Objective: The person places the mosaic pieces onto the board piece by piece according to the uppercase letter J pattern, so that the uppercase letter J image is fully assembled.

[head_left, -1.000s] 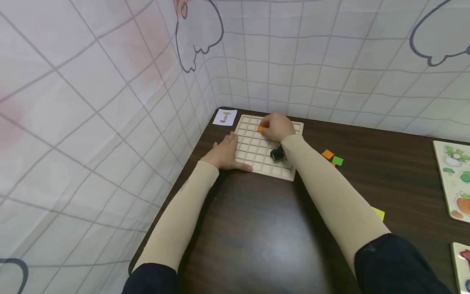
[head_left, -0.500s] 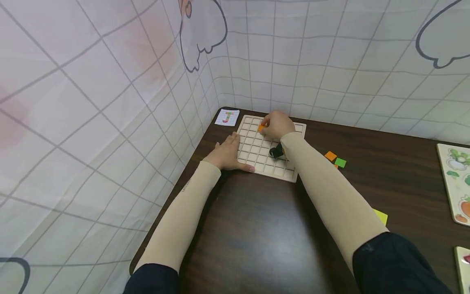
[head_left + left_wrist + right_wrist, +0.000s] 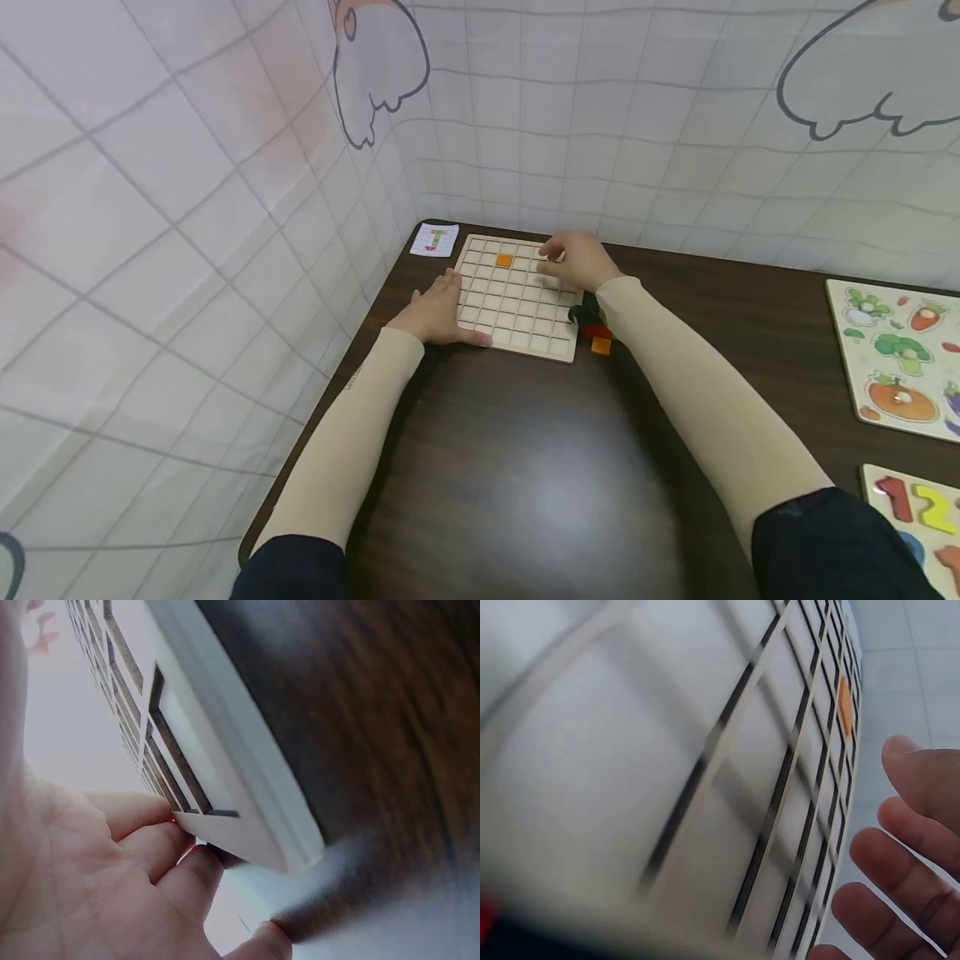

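Observation:
A pale grid board point(image 3: 517, 321) lies on the dark wooden table. One orange square tile point(image 3: 504, 260) sits in a cell near its far side. My left hand point(image 3: 442, 312) rests along the board's left edge, fingers extended and thumb by the front edge; the left wrist view shows those fingers point(image 3: 161, 844) against the board's rim. Over the board's far right part is my right hand point(image 3: 581, 260), holding nothing, its fingers loosely bent and apart from the tile. Another orange tile point(image 3: 601, 345) lies off the board's right front corner, partly covered by things at my right wrist.
A small card point(image 3: 434, 240) with a coloured J pattern lies beyond the board's left side. To the right stand a vegetable puzzle board point(image 3: 900, 358) and a number puzzle board point(image 3: 915, 521). A grid-patterned cloth point(image 3: 570, 125) hangs behind the table.
My right hand has let go of the orange tile, which now sits on the board, and has drawn back to the right. The left hand keeps its place. The head view has shifted.

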Tool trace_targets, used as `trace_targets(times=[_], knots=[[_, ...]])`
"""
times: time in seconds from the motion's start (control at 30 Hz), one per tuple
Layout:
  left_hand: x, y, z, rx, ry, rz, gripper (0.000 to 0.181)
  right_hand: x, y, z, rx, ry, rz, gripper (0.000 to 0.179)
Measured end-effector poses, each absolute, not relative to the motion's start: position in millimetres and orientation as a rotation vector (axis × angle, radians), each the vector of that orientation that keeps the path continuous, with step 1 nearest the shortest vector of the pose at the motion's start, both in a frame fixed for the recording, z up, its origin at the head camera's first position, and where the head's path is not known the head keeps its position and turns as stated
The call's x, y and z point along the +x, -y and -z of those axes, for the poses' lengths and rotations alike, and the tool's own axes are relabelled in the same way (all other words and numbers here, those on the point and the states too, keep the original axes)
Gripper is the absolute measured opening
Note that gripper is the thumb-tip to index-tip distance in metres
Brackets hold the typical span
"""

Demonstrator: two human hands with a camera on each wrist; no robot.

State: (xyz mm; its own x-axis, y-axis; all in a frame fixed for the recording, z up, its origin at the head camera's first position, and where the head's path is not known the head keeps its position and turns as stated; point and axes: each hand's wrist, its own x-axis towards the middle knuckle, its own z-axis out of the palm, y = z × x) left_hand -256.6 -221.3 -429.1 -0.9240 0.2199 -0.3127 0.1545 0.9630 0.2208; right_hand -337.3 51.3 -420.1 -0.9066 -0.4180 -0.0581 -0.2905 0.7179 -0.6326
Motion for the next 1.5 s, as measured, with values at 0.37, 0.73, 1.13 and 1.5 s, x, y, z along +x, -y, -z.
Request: trace_targets(times=[0.37,0.73,1.13,1.5], knots=[[-258,224,430,0.278,-2.758,-0.29,0.14,-309,-146,424,-0.704,-2.743,0.723,0.029],[-256,221,423,0.287,-2.725,-0.331,0.138,-274,-205,422,-0.723,-2.77,0.646,0.044],[-254,220,426,0.274,-2.716,-0.344,0.138,-257,-217,434,-0.768,-2.821,0.649,0.035],[-256,220,427,0.283,-2.727,-0.312,0.138,-255,-213,431,-0.784,-2.85,0.652,0.032]])
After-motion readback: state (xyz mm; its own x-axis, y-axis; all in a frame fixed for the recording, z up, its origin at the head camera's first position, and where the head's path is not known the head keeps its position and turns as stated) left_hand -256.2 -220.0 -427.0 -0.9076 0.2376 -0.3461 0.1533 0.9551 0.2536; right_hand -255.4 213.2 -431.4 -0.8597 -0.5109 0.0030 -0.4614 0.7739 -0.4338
